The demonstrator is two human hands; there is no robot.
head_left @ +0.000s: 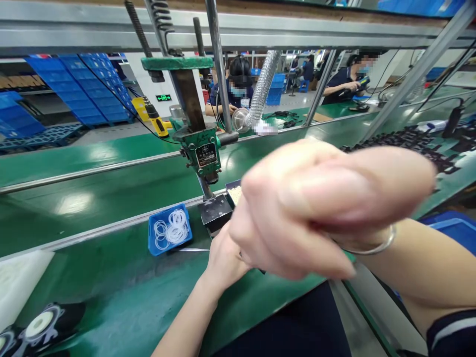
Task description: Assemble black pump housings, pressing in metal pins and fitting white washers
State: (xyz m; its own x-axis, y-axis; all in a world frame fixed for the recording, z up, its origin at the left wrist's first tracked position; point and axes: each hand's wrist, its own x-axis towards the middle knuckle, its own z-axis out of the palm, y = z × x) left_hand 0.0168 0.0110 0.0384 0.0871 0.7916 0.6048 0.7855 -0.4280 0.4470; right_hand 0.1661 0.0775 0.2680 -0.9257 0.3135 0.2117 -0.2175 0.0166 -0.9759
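Right hand (297, 208): centre-right, fingers curled together.
Left hand (226, 255): centre, finger state cannot be told.
Black block (215, 210): seen beside left fingers.

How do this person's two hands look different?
The right hand looks big and blurry, close to the camera; the left hand looks smaller and sharper, farther away. The right hand has a bracelet at its wrist; the left hand shows none. Both are bare.
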